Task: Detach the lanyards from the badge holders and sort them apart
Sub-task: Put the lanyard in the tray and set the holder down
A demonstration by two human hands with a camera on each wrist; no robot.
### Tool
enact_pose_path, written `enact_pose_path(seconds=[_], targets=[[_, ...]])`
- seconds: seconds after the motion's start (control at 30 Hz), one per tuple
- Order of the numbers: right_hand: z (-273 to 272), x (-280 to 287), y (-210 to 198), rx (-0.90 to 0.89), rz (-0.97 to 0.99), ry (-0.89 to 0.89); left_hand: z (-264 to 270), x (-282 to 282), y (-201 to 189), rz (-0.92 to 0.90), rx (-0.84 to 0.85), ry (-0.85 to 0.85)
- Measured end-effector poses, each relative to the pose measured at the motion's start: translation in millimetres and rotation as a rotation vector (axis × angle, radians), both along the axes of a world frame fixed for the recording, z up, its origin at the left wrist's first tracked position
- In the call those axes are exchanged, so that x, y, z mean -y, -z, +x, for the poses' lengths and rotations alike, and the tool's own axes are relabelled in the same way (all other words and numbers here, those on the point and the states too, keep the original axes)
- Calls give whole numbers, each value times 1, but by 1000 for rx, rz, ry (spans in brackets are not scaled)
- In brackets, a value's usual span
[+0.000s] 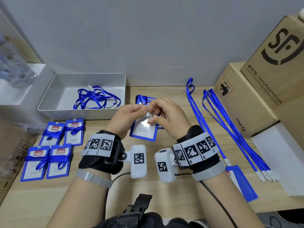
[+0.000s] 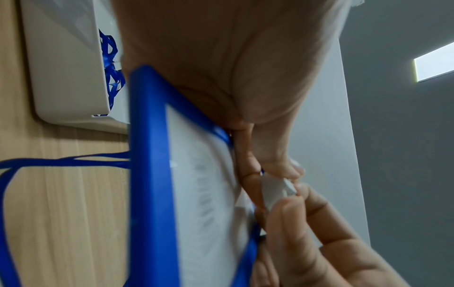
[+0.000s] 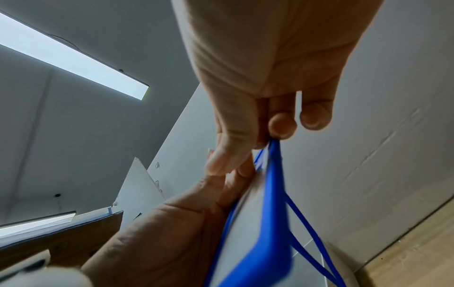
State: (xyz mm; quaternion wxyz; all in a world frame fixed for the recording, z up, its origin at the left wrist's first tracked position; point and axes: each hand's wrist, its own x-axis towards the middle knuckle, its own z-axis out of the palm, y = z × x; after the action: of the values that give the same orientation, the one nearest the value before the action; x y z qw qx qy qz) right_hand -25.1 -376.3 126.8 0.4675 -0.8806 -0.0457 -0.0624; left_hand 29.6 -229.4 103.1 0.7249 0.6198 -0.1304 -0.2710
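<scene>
A blue-framed badge holder (image 1: 142, 131) is held tilted above the table's middle, its blue lanyard (image 1: 141, 98) trailing behind it. My left hand (image 1: 145, 111) pinches the white lanyard clip (image 1: 148, 115) at the holder's top edge. My right hand (image 1: 152, 112) pinches the same clip from the other side, thumb against the holder's face. In the left wrist view the clip (image 2: 275, 191) sits between the left thumb and the right hand's fingertips (image 2: 290, 205), beside the holder (image 2: 196, 194). In the right wrist view my right hand (image 3: 258, 147) meets the holder's blue edge (image 3: 272, 203).
A white tray (image 1: 49, 102) at back left holds loose blue lanyards (image 1: 97, 97). Several badge holders wrapped in lanyards (image 1: 54, 145) lie at left. Straight lanyards (image 1: 230, 129) and one blue holder (image 1: 241, 182) lie at right, beside cardboard boxes (image 1: 246, 104).
</scene>
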Motion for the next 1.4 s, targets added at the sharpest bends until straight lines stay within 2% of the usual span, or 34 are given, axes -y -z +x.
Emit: enact_pose_path(seconds=[0.17,0.3,0.43,0.53,0.6,0.73,0.9,1.03,1.13,1.23,1.33,1.4], targets=[[-2,-4,5,-2,61,12,2,-1,3,-52,-55,-33],[-6,-7,6,9,147,13,5,-4,7,-24,-27,-52],[-4,-3,3,102,125,84,7,-7,12,126,78,89],[-1,1,1,62,-98,-34,8,-7,14,228,128,249],[-2,1,0,-24,-224,-105,9,-7,16,223,106,319],[-5,-2,5,-63,-224,-103,11,-9,14,220,47,352],[0,0,9,-50,-346,-29,13,-14,12,210,52,456],[0,2,14,-51,-350,8,15,-15,15,244,86,401],[0,5,18,-18,-174,119,14,-16,18,235,63,296],[2,14,20,46,56,325,14,-21,21,256,156,228],[3,23,19,10,214,535,15,-29,25,216,152,209],[3,26,17,-7,307,615,15,-30,25,180,116,203]])
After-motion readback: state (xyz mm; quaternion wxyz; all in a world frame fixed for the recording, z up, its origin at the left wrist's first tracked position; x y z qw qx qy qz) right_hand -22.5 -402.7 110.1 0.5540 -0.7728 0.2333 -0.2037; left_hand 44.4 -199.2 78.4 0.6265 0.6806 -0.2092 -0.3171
